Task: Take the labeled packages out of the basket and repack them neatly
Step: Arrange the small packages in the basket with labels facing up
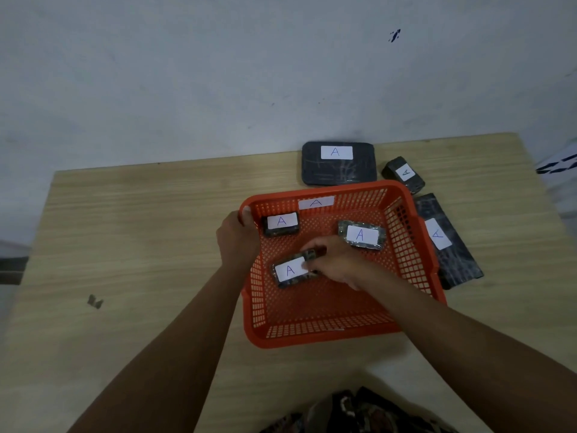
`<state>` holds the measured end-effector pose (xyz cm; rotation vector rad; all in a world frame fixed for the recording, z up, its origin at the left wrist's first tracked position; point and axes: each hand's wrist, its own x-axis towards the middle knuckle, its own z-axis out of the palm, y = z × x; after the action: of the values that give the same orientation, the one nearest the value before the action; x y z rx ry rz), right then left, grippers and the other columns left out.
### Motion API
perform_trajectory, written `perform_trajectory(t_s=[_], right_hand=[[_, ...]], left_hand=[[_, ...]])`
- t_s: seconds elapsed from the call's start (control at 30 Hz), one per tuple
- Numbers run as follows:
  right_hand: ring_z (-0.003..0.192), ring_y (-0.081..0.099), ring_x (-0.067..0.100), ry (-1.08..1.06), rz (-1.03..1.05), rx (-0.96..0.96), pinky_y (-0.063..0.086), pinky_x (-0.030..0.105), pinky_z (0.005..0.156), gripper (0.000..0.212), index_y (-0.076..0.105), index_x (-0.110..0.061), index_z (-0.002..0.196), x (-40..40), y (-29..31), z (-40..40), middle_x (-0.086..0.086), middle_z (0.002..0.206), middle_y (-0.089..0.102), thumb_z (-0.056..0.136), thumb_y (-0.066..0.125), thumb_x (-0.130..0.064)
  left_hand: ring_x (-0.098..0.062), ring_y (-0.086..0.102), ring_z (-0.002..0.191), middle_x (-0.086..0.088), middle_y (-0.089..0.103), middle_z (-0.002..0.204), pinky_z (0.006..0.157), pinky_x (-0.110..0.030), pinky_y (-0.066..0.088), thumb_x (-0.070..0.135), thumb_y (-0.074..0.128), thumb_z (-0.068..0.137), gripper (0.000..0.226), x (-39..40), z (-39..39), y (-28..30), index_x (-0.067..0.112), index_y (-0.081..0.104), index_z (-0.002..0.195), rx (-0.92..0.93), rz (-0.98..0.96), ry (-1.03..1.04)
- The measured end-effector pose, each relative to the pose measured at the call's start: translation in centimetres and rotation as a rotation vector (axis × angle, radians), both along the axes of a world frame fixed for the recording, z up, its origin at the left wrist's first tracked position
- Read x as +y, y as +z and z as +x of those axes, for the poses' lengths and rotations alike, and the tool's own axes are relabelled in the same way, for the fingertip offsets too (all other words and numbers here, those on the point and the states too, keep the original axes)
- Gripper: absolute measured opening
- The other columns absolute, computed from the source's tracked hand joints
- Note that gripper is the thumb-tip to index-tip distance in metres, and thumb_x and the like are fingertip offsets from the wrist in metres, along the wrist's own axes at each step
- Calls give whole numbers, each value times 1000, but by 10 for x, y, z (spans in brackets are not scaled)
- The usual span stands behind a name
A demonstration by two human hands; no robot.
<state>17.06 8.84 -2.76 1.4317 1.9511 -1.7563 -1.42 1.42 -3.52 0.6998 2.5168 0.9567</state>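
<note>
An orange mesh basket [327,326] with an "A" label on its far wall stands on the table. Three small dark packages with white "A" labels lie inside: one at the far left corner [281,224], one at the right [362,235], one near the middle [290,270]. My left hand [237,239] grips the basket's far-left rim. My right hand [337,260] reaches into the basket and its fingers close on the right end of the middle package. Outside the basket lie a wide flat package [338,164], a small one [404,174] and a long one [446,242], all labelled "A".
The light wooden table [140,229] stands against a pale wall. A small dark scrap [95,301] lies on the table at the left. The long package touches the basket's right side. Patterned cloth [359,414] shows at the bottom edge.
</note>
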Motion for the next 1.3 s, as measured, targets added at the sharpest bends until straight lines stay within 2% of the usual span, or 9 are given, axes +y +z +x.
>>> perform_trajectory(t_s=[0.13, 0.37, 0.57, 0.67, 0.87, 0.93, 1.07, 1.23, 1.3], right_hand=[[89, 59, 5, -134, 100, 95, 47, 18, 71, 22, 67, -32, 94, -7, -8, -10, -16, 94, 63, 85, 75, -14], [77, 56, 1, -310, 283, 54, 36, 4, 52, 21, 64, -22, 95, -20, -23, -34, -7, 95, 64, 82, 77, -13], [90, 60, 10, -223, 387, 58, 34, 5, 63, 26, 67, -19, 106, -15, -24, -34, -1, 106, 69, 83, 76, -13], [94, 59, 10, -130, 473, 75, 38, 13, 68, 21, 68, -20, 105, -14, -21, -26, -2, 107, 68, 85, 74, -17], [108, 55, 17, 9, 1023, -9, 41, 28, 90, 24, 66, -16, 113, 13, -2, 12, 1, 115, 64, 88, 65, -17], [114, 53, 23, 57, 1004, -140, 41, 35, 97, 30, 65, -13, 118, 29, 2, 28, 5, 121, 62, 88, 64, -20], [123, 48, 29, 63, 757, -299, 41, 38, 103, 45, 57, -10, 129, 45, -1, 52, 12, 132, 55, 87, 66, -22], [108, 57, 26, 16, 604, -235, 45, 31, 84, 41, 55, -15, 122, 44, -8, 68, 12, 121, 60, 84, 71, -15], [107, 57, 26, 35, 604, -212, 48, 34, 88, 40, 58, -16, 119, 43, -11, 70, 11, 119, 61, 82, 74, -17]], left_hand=[[-29, 65, 81, -13, 68, 86, 78, -43, 53, 39, 33, 104, 48, 0, -1, -1, 5, 61, 85, -17, 1, -7], [-29, 64, 81, -12, 67, 84, 76, -42, 51, 39, 32, 103, 47, -1, -1, -3, 6, 60, 82, 9, -4, 5], [-29, 64, 81, -11, 68, 85, 78, -43, 52, 40, 32, 103, 49, 0, -2, -6, 6, 62, 84, 1, 3, 4], [-28, 63, 80, -11, 67, 84, 72, -39, 47, 39, 32, 103, 47, -1, -2, -6, 7, 60, 81, 18, -1, 5], [-27, 60, 76, -8, 62, 78, 68, -34, 40, 39, 33, 103, 45, -1, -1, -7, 10, 56, 77, 32, -6, 3], [-27, 60, 77, -9, 63, 80, 68, -35, 41, 39, 33, 103, 46, 0, -2, -7, 8, 58, 79, 33, -10, 7], [-28, 62, 77, -10, 65, 79, 70, -39, 48, 40, 34, 102, 49, 0, -1, -7, 6, 61, 80, 11, -8, 13], [-28, 62, 75, -9, 63, 77, 68, -38, 47, 40, 34, 102, 48, 0, -1, -5, 7, 59, 78, -3, -12, 13], [-27, 61, 74, -8, 62, 75, 68, -38, 46, 39, 34, 103, 47, 0, -1, -4, 8, 58, 77, -2, -11, 10]])
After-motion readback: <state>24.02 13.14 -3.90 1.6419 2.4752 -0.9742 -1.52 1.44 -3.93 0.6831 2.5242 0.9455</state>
